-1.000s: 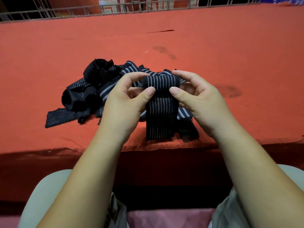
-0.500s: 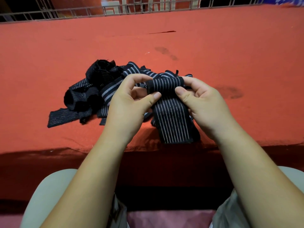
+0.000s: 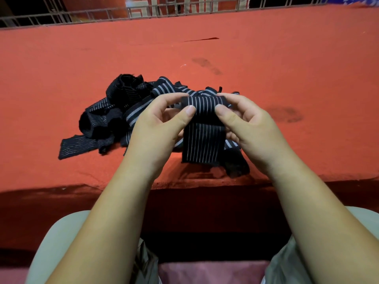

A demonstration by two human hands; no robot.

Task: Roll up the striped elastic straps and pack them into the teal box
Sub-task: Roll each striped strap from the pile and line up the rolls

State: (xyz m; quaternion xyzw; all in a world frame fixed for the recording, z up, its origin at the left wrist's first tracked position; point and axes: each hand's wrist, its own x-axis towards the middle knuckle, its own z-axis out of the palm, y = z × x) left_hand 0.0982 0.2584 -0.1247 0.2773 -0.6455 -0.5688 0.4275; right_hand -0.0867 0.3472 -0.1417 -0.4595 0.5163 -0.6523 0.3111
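Two thumbs press the near side of a small, tight roll at the top end of one striped elastic strap [image 3: 203,140], while the curled fingers [image 3: 167,98] of the left hand [image 3: 158,130] and the right hand [image 3: 254,130] pinch it from the far side. Both hands thus grip the same strap, held just above the table's near edge. The strap is a flat, woven black band with thin pale lengthwise stripes. Its loose tail hangs down from the roll, and its lower end reaches the red cloth [image 3: 287,58].

Behind and to the left of the hands lies one tangled pile of straps [image 3: 123,111], black with white stripes, some broad, some fine. They overlap too much to count, and the hands hide part of the heap. The cloth looks felt-like, with a few dark smudges. One metal railing [image 3: 82,15] runs along the far edge, cut off by the frame.
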